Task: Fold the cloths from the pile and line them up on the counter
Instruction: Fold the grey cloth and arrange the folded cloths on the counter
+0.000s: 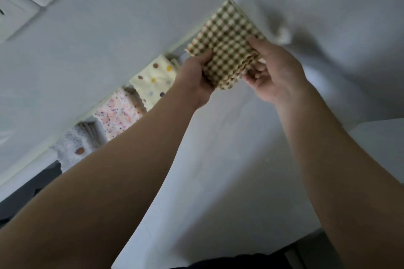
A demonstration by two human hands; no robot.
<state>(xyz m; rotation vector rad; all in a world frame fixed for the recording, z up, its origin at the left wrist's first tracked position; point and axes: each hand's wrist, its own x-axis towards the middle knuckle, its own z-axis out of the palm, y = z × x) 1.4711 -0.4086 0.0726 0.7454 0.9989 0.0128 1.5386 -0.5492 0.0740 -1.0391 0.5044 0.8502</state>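
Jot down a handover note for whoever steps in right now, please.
Left hand and right hand both grip the folded checked cloth, at the row's far end by the wall.
Done: polka-dot cloth, pink speckled cloth and grey speckled cloth lie folded in line on the counter.
Left: set the checked cloth down beside the polka-dot cloth. The pile is out of view, so the remainder is unknown.

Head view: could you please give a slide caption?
Left hand and right hand hold a folded green-and-cream checked cloth beside a row of folded cloths.
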